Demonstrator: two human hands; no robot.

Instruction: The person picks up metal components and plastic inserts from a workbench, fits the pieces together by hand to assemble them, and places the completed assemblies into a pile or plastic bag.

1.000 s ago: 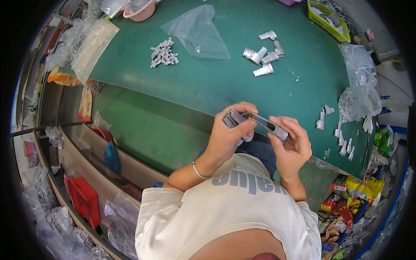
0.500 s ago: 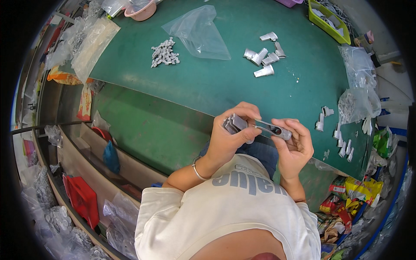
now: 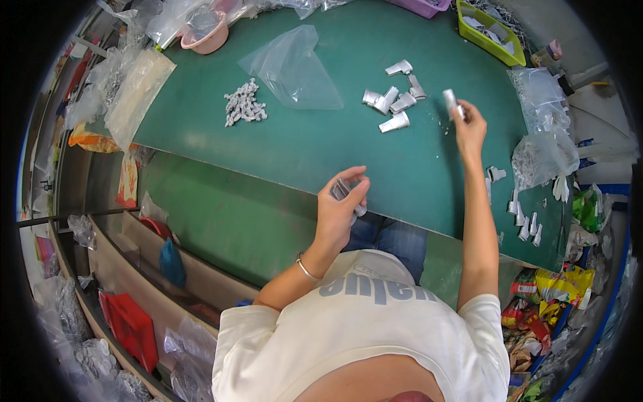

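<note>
My left hand [image 3: 340, 208] is closed around a few flat grey metal pieces [image 3: 340, 190], close to the table's front edge. Farther out, my right hand [image 3: 469, 127] grips a silver metal fitting [image 3: 450, 102] above the green table [image 3: 295, 144]. Just left of it lies a loose group of similar silver fittings [image 3: 393, 121], shaped like short tubes with flared ends. More silver fittings [image 3: 524, 228] rest at the table's right corner, some partly behind my right forearm. A pile of small grey metal parts [image 3: 244, 105] sits toward the left.
A clear plastic bag [image 3: 295, 70] lies flat on the table. Along the far side stand a pink bowl [image 3: 205, 37], a purple basket [image 3: 422, 5] and a yellow-green tray [image 3: 491, 37]. Clear bags [image 3: 544, 157] with small parts line the right edge. A red basket [image 3: 130, 328] is at lower left.
My right hand has moved away from my left, out over the table to the far right, carrying the silver fitting. My left hand stays near the edge with its pieces. The view has shifted slightly.
</note>
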